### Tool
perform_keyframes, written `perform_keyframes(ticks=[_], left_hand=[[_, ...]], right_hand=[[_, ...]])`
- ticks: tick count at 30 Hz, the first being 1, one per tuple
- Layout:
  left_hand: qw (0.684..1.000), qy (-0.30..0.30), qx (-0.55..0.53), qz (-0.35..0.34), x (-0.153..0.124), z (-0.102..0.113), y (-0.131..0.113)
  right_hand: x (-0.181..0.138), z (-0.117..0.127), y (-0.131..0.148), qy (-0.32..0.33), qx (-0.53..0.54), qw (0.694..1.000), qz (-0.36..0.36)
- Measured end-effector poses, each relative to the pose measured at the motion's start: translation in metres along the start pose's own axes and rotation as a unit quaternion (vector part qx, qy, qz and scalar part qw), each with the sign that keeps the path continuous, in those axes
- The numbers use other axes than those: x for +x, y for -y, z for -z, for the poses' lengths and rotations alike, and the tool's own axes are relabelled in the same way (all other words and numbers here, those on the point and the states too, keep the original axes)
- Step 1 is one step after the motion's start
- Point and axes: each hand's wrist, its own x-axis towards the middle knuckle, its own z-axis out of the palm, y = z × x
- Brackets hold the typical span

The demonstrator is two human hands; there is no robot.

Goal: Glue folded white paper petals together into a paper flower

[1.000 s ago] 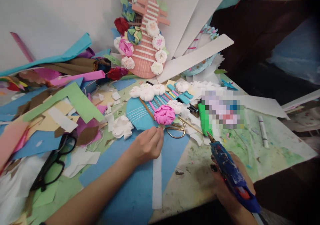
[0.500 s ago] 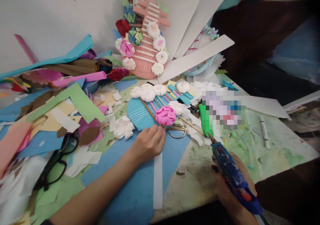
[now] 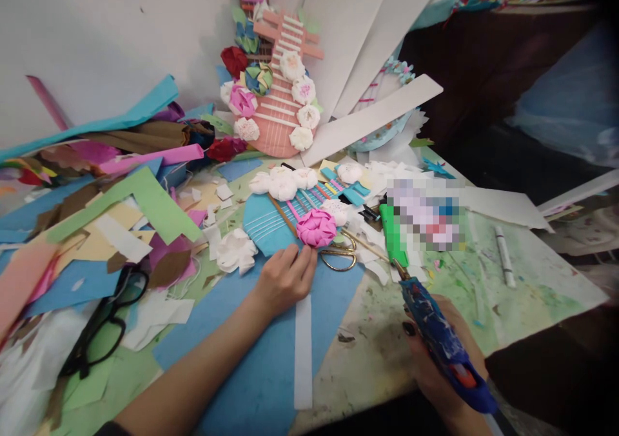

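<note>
A blue paper guitar (image 3: pixel 264 223) with white strings lies on the table, trimmed with white paper flowers (image 3: pixel 283 183) and one pink paper flower (image 3: pixel 316 228). My left hand (image 3: pixel 285 276) is closed at its near edge, just below the pink flower; its fingertips are partly hidden. My right hand (image 3: pixel 425 358) is wrapped round a blue hot glue gun (image 3: pixel 438 333), whose metal nozzle points up and left, apart from the guitar. Gold-handled scissors (image 3: pixel 338 260) lie beside the pink flower. A loose white paper flower (image 3: pixel 236 251) sits left of the guitar.
Black-framed glasses (image 3: pixel 109 313) rest among paper scraps on the left. A pink paper guitar (image 3: pixel 275 126) leans on the wall behind. Blue paper (image 3: pixel 242 371) with a white strip (image 3: pixel 304 358) lies under my left arm. A marker (image 3: pixel 504 255) and a green object (image 3: pixel 393 236) are on the right.
The view has shifted slightly, so most things sit a little lower and to the left. Both hands keep their holds, with the glue gun still away from the guitar.
</note>
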Motion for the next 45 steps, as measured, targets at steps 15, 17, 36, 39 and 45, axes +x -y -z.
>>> perform_keyframes(ticks=[15, 17, 36, 39, 45], left_hand=[[0.997, -0.001, -0.053, -0.062, -0.045, 0.015, 0.047], [0.997, 0.008, -0.054, -0.047, -0.059, 0.020, 0.058], [0.351, 0.103, -0.546, 0.754, 0.014, 0.039, -0.023], [0.303, 0.054, -0.551, 0.775, 0.017, 0.030, -0.024], [0.281, 0.008, -0.588, 0.758, 0.010, 0.031, -0.034]], right_hand=[[-0.001, -0.002, 0.001, 0.008, 0.032, 0.999, 0.030], [-0.003, -0.002, 0.000, 0.024, 0.024, 0.999, 0.027], [0.012, -0.021, 0.019, 0.172, 0.087, 0.980, -0.037], [0.014, -0.024, 0.021, 0.173, 0.098, 0.978, -0.060], [0.009, -0.025, 0.017, 0.167, 0.128, 0.968, -0.134]])
